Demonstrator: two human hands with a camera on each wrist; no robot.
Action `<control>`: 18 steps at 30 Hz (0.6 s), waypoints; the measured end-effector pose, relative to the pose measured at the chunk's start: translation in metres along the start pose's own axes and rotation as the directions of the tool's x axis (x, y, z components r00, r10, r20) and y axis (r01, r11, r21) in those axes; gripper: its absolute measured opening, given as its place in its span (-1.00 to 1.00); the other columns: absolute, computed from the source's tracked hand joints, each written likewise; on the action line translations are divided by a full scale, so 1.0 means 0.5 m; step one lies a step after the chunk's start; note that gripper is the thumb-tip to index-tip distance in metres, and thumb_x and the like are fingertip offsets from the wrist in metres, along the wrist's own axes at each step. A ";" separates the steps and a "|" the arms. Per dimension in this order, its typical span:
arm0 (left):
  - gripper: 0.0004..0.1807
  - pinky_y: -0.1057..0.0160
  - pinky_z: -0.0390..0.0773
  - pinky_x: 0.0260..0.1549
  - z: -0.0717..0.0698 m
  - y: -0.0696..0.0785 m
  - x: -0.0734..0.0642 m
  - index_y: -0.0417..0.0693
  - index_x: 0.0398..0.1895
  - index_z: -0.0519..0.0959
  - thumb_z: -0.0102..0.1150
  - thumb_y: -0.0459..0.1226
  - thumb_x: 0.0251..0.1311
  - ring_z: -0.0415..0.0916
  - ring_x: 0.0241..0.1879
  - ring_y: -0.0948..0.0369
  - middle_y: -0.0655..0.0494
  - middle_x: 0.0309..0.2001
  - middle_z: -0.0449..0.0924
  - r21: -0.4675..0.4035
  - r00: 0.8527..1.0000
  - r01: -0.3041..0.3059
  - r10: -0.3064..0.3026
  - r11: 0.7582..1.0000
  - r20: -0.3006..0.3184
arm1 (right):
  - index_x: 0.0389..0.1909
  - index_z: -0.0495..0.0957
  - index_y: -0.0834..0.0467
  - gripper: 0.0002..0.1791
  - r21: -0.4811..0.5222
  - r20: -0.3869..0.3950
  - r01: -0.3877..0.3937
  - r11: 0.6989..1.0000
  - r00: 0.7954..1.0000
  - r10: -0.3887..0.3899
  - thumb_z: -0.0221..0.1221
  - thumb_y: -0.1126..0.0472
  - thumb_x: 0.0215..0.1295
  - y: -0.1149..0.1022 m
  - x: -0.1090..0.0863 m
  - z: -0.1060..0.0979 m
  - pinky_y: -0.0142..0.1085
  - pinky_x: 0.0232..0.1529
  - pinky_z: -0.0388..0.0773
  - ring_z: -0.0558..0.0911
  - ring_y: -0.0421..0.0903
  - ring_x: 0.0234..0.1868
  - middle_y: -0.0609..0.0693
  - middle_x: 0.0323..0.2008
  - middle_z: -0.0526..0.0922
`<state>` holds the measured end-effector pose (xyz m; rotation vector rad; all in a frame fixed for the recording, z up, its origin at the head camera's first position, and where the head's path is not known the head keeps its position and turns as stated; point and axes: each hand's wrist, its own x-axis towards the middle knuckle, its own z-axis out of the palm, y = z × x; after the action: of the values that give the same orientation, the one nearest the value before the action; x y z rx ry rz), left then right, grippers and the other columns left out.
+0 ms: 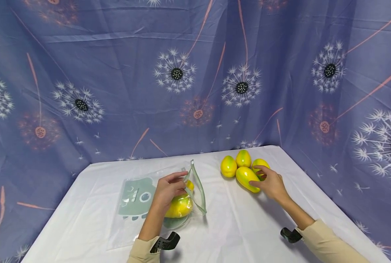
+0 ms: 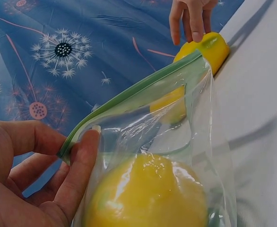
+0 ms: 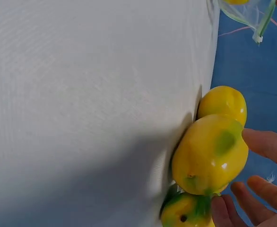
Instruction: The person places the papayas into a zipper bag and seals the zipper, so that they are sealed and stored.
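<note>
My left hand pinches the green zip edge of a clear zip bag printed with a green cartoon creature, and the bag's mouth gapes. Inside lies a large yellow mango-like fruit; a second yellow piece shows behind the hand in the head view. On the right, my right hand reaches over a group of glossy yellow-green fruits. Its thumb touches the edge of the front mango-like fruit. The other fingers are spread near a neighbouring fruit, without a plain grip.
Two more yellow fruits, one at the left and one at the back, sit against the front fruit. Everything stands on a white-covered table. A blue dandelion-print curtain hangs behind and at both sides.
</note>
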<state>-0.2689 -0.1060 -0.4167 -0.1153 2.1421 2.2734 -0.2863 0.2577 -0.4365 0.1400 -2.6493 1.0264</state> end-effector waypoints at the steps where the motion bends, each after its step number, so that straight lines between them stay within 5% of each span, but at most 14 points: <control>1: -0.58 0.24 0.76 -0.30 0.000 -0.001 0.001 -0.20 0.08 0.70 0.28 -0.52 0.10 0.61 -0.40 0.16 -0.14 -0.10 0.57 0.002 1.000 0.003 -0.003 1.000 -0.001 | 0.25 0.55 0.23 -0.31 -0.005 -0.004 -0.001 1.000 1.000 0.001 0.50 0.15 0.07 0.002 0.000 0.002 0.01 -0.07 0.60 0.69 0.17 -0.08 0.26 -0.04 0.72; 7: -0.57 0.21 0.77 -0.28 0.000 -0.002 0.003 -0.20 0.09 0.69 0.27 -0.52 0.10 0.61 -0.38 0.16 -0.14 -0.09 0.58 0.003 1.000 -0.004 0.004 1.000 0.005 | 0.27 0.54 0.21 -0.28 -0.027 -0.003 -0.025 0.999 1.000 0.025 0.51 0.15 0.04 0.008 -0.003 0.012 -0.07 -0.08 0.54 0.67 0.15 -0.07 0.24 -0.03 0.72; 18: -0.57 0.13 0.77 -0.24 -0.002 -0.002 -0.001 -0.22 0.11 0.68 0.26 -0.51 0.11 0.59 -0.40 0.17 -0.12 -0.11 0.54 0.008 1.000 -0.016 0.016 1.000 0.009 | 0.29 0.51 0.24 -0.24 -0.042 0.030 -0.043 0.998 0.999 0.045 0.50 0.16 0.02 0.014 -0.005 0.025 0.13 0.05 0.52 0.64 0.18 -0.01 0.26 -0.02 0.70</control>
<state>-0.2683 -0.1068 -0.4175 -0.0885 2.1561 2.2689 -0.2880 0.2546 -0.4506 0.0896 -2.7109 0.9898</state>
